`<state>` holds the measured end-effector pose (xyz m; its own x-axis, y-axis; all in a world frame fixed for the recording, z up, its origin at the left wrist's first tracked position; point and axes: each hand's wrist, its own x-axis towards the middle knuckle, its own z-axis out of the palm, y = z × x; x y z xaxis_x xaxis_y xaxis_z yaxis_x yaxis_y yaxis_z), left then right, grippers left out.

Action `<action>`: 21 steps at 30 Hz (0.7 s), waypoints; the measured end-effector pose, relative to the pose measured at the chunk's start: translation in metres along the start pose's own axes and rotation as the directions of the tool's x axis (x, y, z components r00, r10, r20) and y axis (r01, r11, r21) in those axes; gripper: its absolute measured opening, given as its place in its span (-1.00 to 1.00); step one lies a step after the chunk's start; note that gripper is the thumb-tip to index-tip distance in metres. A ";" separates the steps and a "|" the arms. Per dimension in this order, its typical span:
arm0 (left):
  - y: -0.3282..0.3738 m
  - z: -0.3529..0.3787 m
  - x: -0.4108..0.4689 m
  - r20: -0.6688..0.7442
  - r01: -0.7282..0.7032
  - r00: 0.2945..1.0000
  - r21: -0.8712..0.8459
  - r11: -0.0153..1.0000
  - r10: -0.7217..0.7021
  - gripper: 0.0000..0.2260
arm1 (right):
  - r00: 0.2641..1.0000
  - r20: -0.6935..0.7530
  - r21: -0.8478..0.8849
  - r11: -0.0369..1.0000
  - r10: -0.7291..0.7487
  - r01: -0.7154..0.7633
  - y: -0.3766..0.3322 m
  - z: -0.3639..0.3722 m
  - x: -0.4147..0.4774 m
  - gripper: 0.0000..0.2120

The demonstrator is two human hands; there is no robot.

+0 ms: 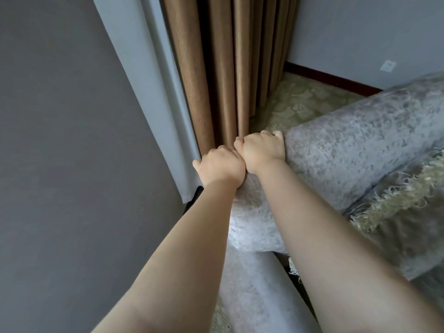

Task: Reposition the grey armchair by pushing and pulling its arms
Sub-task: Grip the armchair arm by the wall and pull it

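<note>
The grey armchair (348, 150) fills the right and lower middle of the head view, its rounded velvet arm running from the centre toward the upper right. Both of my hands sit side by side on the near end of that arm. My left hand (219, 165) grips the arm's end with fingers curled over its far side. My right hand (260, 149) touches the left one and grips the arm's top edge, fingertips wrapped over it. The fingertips of both hands are hidden behind the arm. A frayed, torn seat edge (396, 200) shows at the right.
Brown curtains (223, 68) hang straight ahead, close behind my hands. A grey wall (60, 140) with a pale blue panel (153, 92) stands at the left. Patterned carpet (300, 99) lies beyond the arm, bounded by a dark skirting board (336, 80) and a wall with a socket (388, 66).
</note>
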<state>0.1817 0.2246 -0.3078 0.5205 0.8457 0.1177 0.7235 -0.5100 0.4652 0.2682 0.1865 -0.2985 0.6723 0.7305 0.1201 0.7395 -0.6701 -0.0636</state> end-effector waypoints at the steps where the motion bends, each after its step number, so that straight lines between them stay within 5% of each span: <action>1: -0.001 0.003 0.004 -0.018 -0.003 1.000 0.007 1.000 0.003 -0.60 | 1.000 -0.026 -0.010 1.000 0.011 -0.012 -0.001 0.002 0.003 -0.48; 9: 0.002 0.012 0.010 -0.127 0.015 0.992 0.103 0.995 -0.002 -0.61 | 0.968 -0.227 -0.039 0.994 -0.109 0.103 0.007 0.014 0.009 -0.62; 14: 0.001 0.012 0.013 -0.070 -0.034 0.997 -0.035 0.999 0.032 -0.63 | 0.995 -0.068 -0.016 0.997 -0.071 0.070 0.006 0.010 0.012 -0.49; 21: 0.000 0.006 0.008 -0.058 -0.011 0.998 -0.112 0.994 0.005 -0.58 | 0.993 -0.082 -0.025 0.996 -0.083 0.082 0.006 0.009 0.008 -0.50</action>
<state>0.1886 0.2299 -0.3122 0.4971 0.8508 0.1703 0.6621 -0.4987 0.5594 0.2782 0.1898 -0.3065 0.6033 0.7706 0.2055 0.7907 -0.6115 -0.0285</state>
